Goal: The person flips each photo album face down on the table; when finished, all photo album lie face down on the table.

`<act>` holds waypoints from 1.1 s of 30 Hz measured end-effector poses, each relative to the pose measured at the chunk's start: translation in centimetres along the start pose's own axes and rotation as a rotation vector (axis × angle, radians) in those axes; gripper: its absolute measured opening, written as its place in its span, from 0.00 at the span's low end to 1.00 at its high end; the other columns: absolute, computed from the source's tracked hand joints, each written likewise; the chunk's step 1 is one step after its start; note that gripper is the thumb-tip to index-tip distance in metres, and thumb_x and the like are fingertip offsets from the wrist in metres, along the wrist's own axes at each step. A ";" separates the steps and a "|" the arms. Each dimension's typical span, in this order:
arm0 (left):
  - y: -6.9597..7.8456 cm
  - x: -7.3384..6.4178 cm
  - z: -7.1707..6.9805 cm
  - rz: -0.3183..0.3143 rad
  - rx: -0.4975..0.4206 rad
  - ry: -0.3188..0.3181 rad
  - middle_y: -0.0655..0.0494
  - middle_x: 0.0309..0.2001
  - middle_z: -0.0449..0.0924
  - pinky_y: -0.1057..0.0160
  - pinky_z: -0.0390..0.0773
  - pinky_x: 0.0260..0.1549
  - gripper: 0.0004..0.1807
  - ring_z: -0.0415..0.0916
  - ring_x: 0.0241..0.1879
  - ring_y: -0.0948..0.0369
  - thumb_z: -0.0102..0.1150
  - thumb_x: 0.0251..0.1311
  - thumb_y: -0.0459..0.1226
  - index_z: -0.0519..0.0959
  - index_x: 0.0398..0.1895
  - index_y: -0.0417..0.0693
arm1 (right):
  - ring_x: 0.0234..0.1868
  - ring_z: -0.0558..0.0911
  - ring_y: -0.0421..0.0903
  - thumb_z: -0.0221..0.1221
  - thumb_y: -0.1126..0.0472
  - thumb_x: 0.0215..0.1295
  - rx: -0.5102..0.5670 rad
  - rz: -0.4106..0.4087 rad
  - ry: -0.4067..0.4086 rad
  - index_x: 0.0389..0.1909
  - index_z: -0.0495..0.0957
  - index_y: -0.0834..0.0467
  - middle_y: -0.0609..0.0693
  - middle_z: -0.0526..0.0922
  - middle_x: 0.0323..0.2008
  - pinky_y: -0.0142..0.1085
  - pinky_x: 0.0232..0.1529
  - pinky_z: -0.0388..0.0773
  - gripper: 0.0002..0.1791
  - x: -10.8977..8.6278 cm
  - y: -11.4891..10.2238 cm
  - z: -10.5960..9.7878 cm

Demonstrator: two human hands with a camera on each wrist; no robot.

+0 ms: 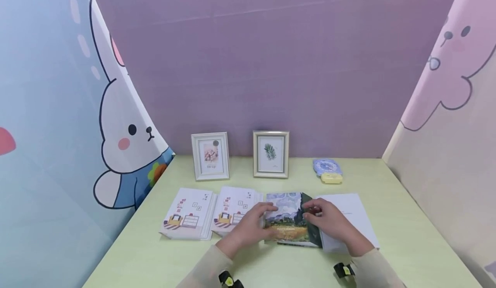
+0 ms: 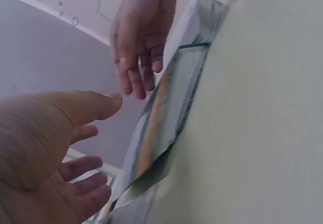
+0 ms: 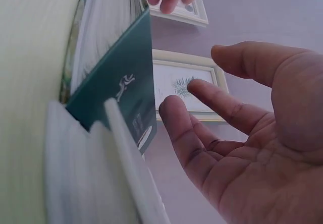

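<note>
A photo album (image 1: 288,223) with a painted landscape cover lies on the table, a dark green panel (image 3: 123,82) with a small white figure along its right side. In the right wrist view that panel slants up between the album's pages and a white album (image 3: 96,173). My left hand (image 1: 252,225) hovers at the painted album's left side, thumb and fingers spread loosely. Over the green side is my right hand (image 1: 329,219); its wrist view shows relaxed, parted fingers (image 3: 181,133) with nothing between them. Part of the white album (image 1: 350,210) is covered by my right hand.
Two matching albums with a room drawing, one at far left (image 1: 190,206) and one beside it (image 1: 232,204), lie left of the painted one. Behind stand a white picture frame (image 1: 195,159) and a gold-edged frame (image 1: 255,154). A blue and yellow object (image 1: 327,169) sits at back right.
</note>
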State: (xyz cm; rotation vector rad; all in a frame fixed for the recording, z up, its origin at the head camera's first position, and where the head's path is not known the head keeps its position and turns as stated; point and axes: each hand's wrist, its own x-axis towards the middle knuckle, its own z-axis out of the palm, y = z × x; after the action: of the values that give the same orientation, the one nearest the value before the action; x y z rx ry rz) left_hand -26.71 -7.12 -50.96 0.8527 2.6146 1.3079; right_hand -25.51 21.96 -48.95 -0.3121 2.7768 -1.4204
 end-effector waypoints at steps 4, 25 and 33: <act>-0.6 -0.3 -1.2 0.030 -0.008 0.040 0.50 0.75 0.68 0.38 0.68 0.70 0.34 0.66 0.72 0.46 0.75 0.61 0.44 0.75 0.71 0.53 | 0.51 0.83 0.52 0.67 0.61 0.71 -0.020 -0.029 -0.017 0.56 0.83 0.60 0.53 0.82 0.51 0.43 0.49 0.86 0.16 0.3 -0.5 -0.1; -3.8 -3.7 -6.9 -0.005 -0.002 0.165 0.43 0.75 0.66 0.41 0.65 0.73 0.35 0.64 0.74 0.44 0.73 0.64 0.43 0.72 0.73 0.46 | 0.56 0.81 0.51 0.66 0.60 0.73 -0.005 -0.114 -0.089 0.64 0.78 0.53 0.56 0.80 0.59 0.45 0.51 0.84 0.21 3.4 -3.8 3.8; -5.6 -4.8 -8.0 -0.033 -0.027 0.267 0.40 0.74 0.67 0.41 0.76 0.65 0.33 0.70 0.69 0.40 0.73 0.64 0.39 0.74 0.71 0.42 | 0.55 0.82 0.53 0.67 0.60 0.71 -0.023 -0.139 -0.117 0.62 0.79 0.55 0.57 0.80 0.58 0.45 0.49 0.85 0.21 4.1 -5.2 5.9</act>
State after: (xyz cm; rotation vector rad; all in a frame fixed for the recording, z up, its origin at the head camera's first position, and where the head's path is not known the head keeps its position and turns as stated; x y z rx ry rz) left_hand -27.70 -17.97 -50.99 0.6693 2.7851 1.5414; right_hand -28.04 13.51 -47.89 -0.5804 2.7264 -1.3483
